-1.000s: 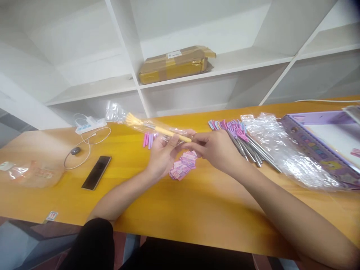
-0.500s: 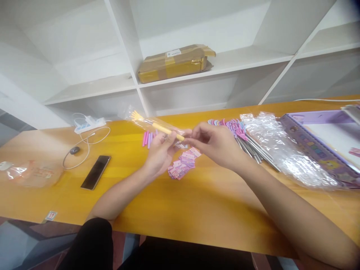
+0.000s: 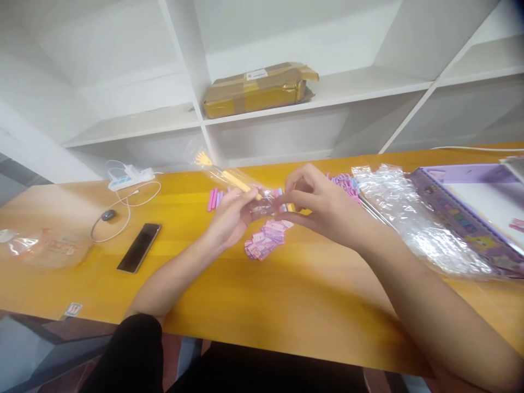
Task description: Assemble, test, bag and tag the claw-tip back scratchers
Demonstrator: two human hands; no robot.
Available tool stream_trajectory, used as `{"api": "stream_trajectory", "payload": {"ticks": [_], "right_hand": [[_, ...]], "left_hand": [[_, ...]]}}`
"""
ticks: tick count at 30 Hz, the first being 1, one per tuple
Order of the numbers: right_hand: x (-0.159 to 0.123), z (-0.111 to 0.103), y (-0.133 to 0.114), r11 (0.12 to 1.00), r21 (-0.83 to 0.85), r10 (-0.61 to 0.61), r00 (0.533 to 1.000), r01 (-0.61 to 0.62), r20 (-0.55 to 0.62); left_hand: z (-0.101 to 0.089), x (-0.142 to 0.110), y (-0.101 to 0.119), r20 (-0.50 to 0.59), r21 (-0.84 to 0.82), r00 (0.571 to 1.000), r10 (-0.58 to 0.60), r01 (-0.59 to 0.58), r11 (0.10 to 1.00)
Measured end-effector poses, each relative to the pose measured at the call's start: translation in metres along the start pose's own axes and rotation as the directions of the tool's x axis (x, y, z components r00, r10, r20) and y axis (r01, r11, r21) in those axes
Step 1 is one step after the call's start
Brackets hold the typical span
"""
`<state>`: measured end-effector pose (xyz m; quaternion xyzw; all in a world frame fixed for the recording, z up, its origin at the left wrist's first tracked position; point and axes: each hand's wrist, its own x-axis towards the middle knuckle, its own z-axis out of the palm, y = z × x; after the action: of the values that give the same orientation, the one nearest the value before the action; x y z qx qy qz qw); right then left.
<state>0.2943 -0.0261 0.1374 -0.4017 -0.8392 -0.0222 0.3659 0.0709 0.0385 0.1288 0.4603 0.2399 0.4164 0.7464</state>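
Observation:
My left hand (image 3: 230,217) is closed on a yellow hand-shaped stick in a clear plastic sleeve (image 3: 229,178), which points up and to the left. My right hand (image 3: 323,207) pinches the sleeve's open end, fingers curled, just right of my left hand. Under both hands lies a small heap of pink and purple tags (image 3: 266,239) on the yellow table (image 3: 262,295). A few pink sticks (image 3: 214,198) lie beyond my left hand.
A row of metal sticks with pink and purple heads (image 3: 347,184), a pile of clear sleeves (image 3: 405,218) and a purple box (image 3: 462,213) lie to the right. Left: a phone (image 3: 139,247), a power strip with cable (image 3: 126,178), a plastic bag (image 3: 49,248). A brown parcel (image 3: 257,90) rests on white shelves.
The wrapped stick has slid further left and away from me. My right hand has moved up to the sleeve's end and its fingers have curled over it.

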Motion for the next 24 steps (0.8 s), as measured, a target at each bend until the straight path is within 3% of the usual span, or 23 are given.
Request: {"api": "stream_trajectory", "payload": {"ticks": [3, 7, 11, 17, 24], "right_hand": [[0.0, 0.002, 0.0, 0.997, -0.01, -0.082, 0.995, 0.082, -0.056], [0.004, 0.005, -0.005, 0.983, 0.105, -0.141, 0.986, 0.15, -0.088], [0.006, 0.005, -0.011, 0.962, 0.273, 0.021, 0.999, -0.013, -0.025], [0.009, 0.006, -0.018, 0.886, 0.392, 0.243, 0.968, -0.249, 0.064], [0.007, 0.001, -0.016, 0.814, 0.457, 0.304, 0.933, -0.359, 0.193]], "left_hand": [[-0.002, 0.003, -0.002, 0.009, 0.02, 1.0, 0.003, -0.003, 1.0], [-0.007, 0.009, -0.005, -0.002, 0.089, 1.0, -0.027, 0.027, 0.996], [-0.009, 0.011, -0.007, 0.104, 0.186, 0.991, -0.081, 0.06, 0.981], [-0.009, 0.009, -0.012, 0.135, 0.085, 0.986, -0.1, 0.089, 0.992], [-0.011, 0.009, -0.012, 0.149, 0.145, 0.989, -0.015, -0.007, 0.989]]}}
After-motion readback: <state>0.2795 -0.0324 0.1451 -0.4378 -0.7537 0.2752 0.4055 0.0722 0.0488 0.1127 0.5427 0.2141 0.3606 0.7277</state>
